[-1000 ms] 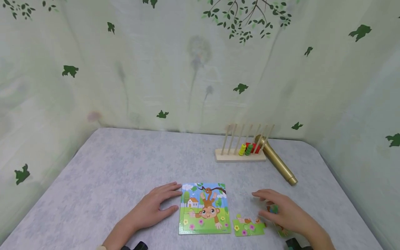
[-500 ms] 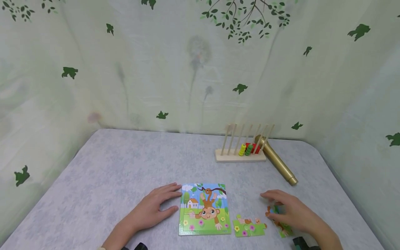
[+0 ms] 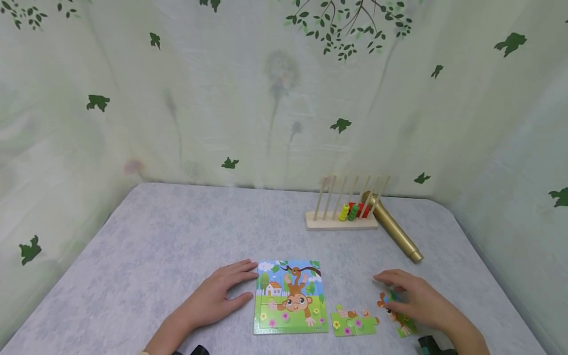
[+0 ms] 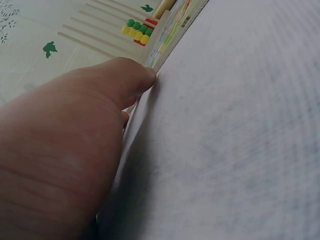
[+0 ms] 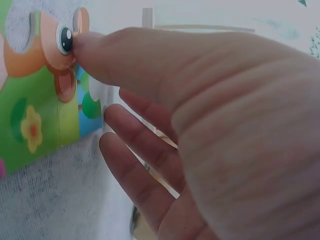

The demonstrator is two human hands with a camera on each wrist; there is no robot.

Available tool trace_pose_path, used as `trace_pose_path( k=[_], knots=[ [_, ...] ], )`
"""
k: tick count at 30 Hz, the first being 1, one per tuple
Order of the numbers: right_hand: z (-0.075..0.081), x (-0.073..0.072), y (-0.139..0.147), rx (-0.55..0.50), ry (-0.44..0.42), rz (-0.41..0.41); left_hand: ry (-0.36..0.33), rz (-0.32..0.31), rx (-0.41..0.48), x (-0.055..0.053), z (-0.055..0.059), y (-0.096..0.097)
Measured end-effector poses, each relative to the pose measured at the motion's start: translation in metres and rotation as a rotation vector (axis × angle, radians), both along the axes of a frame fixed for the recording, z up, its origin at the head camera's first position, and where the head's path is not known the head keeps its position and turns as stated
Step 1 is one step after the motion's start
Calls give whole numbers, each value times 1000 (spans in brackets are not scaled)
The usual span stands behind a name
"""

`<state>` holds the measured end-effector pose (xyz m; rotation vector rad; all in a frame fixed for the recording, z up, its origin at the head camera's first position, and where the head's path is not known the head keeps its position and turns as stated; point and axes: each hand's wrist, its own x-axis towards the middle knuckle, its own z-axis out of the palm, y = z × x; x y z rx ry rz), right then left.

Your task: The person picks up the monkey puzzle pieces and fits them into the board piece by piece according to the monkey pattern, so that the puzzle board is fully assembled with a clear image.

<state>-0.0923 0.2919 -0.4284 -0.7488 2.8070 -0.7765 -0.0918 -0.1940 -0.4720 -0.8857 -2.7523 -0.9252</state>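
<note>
My left hand (image 3: 220, 295) lies with fingers spread at the left edge of a square monkey jigsaw puzzle (image 3: 290, 296), fingertips touching its rim. In the left wrist view the thumb (image 4: 132, 75) points at the puzzle's side. My right hand (image 3: 414, 300) is over a few joined jigsaw pieces (image 3: 401, 323) lying on the table. Its thumb tip (image 5: 90, 47) presses on these pieces, next to a printed eye, while the other fingers stretch out loosely beyond them. Between the puzzle and that hand lies another joined strip of jigsaw pieces (image 3: 354, 325), with flowers on green.
Farther back stands a wooden peg rack (image 3: 341, 224) with yellow, green and red beads. A gold tube (image 3: 395, 231) leans against its right side. A leaf-printed curtain (image 3: 199, 123) hangs round the grey table (image 3: 177, 227).
My right hand has shifted a little to the right, showing more of the joined pieces under it. My left hand and the puzzle have stayed in place.
</note>
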Motion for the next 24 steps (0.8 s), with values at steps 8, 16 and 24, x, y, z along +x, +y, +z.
trace_pose_path(
  k=[8, 16, 24],
  knots=[
    [3, 1, 5, 42, -42, -52, -23, -8, 2, 0, 2, 1],
    [4, 2, 7, 29, -37, -49, -12, 10, 0, 0, 0, 0],
    [5, 3, 7, 62, -78, -93, 3, 5, 6, 1, 0, 1]
  ],
)
